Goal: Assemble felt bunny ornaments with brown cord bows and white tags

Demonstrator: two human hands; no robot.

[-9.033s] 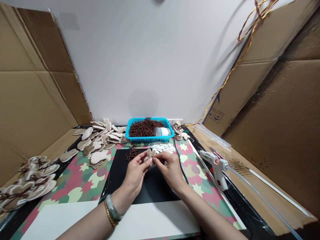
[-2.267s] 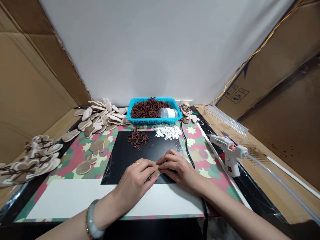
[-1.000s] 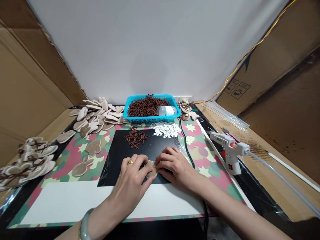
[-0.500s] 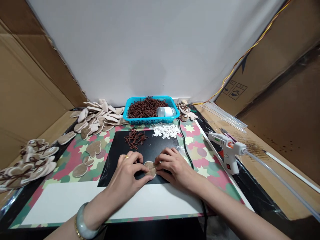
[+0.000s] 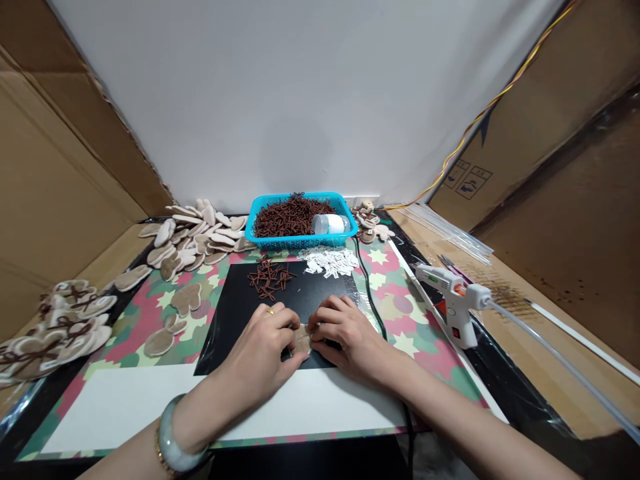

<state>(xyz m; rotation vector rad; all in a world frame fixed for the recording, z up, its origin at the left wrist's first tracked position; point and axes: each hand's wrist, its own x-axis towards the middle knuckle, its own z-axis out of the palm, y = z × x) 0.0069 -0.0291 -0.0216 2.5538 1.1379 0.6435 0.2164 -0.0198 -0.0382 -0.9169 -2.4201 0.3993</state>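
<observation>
A small beige plush patch point(image 5: 302, 339) lies low over the black mat, partly hidden by fingers at both ends. My left hand point(image 5: 267, 347) pinches its left side between thumb and fingers. The right end is gripped by the fingertips of my right hand point(image 5: 349, 333). Just beyond my hands, brown cord bows point(image 5: 270, 279) lie in a loose pile on the black mat point(image 5: 235, 293). White fabric labels point(image 5: 333, 261) are heaped behind the right hand. Two more plush patches, one upper point(image 5: 186, 299) and one lower point(image 5: 159, 343), rest left of the mat.
At the back stands a blue basket point(image 5: 300, 243) of brown bows, with a clear jar point(image 5: 330, 224) in it. A white glue gun point(image 5: 453, 303) is at right, near a black cable point(image 5: 369, 287). Plush pieces point(image 5: 193, 233) and bow-trimmed ones point(image 5: 60, 327) pile up at left.
My left hand has shifted slightly right and its fingers have curled in, covering more of the plush patch. My right hand stays nearly where it was.
</observation>
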